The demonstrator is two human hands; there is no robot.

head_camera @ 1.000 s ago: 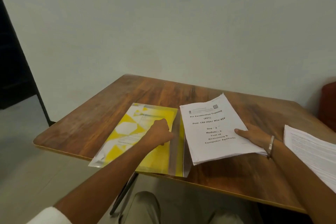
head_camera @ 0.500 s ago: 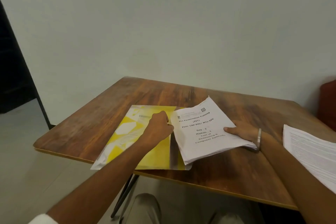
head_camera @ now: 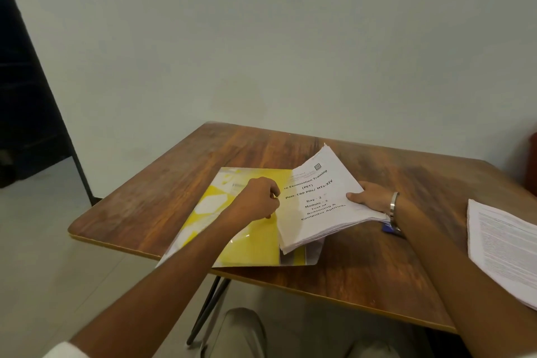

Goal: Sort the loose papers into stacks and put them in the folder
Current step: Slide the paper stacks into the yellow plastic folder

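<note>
- Head view: the yellow folder point(head_camera: 247, 229) lies on the wooden table point(head_camera: 363, 264), its near-left corner overhanging the front edge at about 7 o'clock of the table surface.
- Left hand point(head_camera: 255, 202): fingers curled at the folder's clear cover near its open right edge. It appears to pinch and lift that cover, but the contact point is hidden behind the knuckles, so the grip cannot be confirmed.
- Right hand point(head_camera: 370, 197): thumb on top and fingers underneath, gripping the right edge of the printed paper stack point(head_camera: 319, 200), whose top sheet reads "Examination Training". A metal bangle point(head_camera: 393, 206) sits on that wrist.
- Change: one second earlier the stack lay flat on the table at 3 o'clock of the folder, clear of it. It is now tilted, right edge raised, and its left edge overlaps the folder opening, hiding the first letters of the title behind the left hand.
- Meaning for the task: insertion of this stack is judged to be under way but not complete; most of the stack is outside the folder.
- Second paper stack point(head_camera: 505, 250): rests at 3 o'clock on the table, well apart from the folder, not yet filed.
</note>
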